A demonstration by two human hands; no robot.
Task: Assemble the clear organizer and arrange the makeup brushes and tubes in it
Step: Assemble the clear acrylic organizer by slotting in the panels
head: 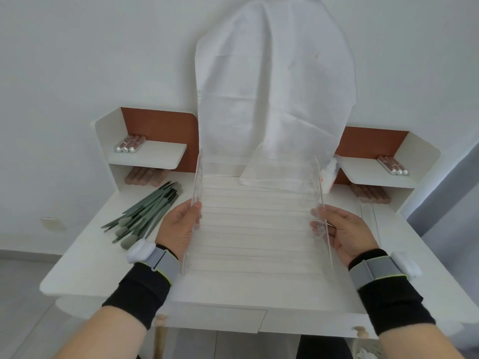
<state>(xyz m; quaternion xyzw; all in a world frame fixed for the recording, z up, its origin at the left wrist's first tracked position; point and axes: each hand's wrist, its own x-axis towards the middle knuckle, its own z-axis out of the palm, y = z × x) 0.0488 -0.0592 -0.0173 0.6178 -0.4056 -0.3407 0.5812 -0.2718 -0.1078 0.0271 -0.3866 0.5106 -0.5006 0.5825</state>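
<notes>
While both hands are holding up the clear organizer [256, 203] above the middle of the surface [85, 263], each grip is closing on one transparent side wall. The left hand [177, 231] is pinching the left wall, its thumb lying on the outer face and its fingers showing faintly through the plastic on the inner face. The right hand [342, 231] is gripping the right wall in the same way, with its fingertips visible through the clear panel. Between the two upright walls, a stepped run of clear slats is stretching across, and the pale surface is showing through them.

To the left of the left hand, a loose heap of green makeup brushes [145, 216] is lying on the surface, handles fanning toward the near edge. Three rose tubes with silver caps [129, 145] are resting side by side on the left shelf [155, 156], and more brownish tubes [141, 176] are lying beneath it. Another three tubes [392, 165] are sitting on the right shelf [375, 174], with further tubes [370, 194] underneath. Behind the organizer, a white cloth [274, 86] is draping over something tall at the back of the surface. Both wrists are wearing grey bands over black sleeves.
</notes>
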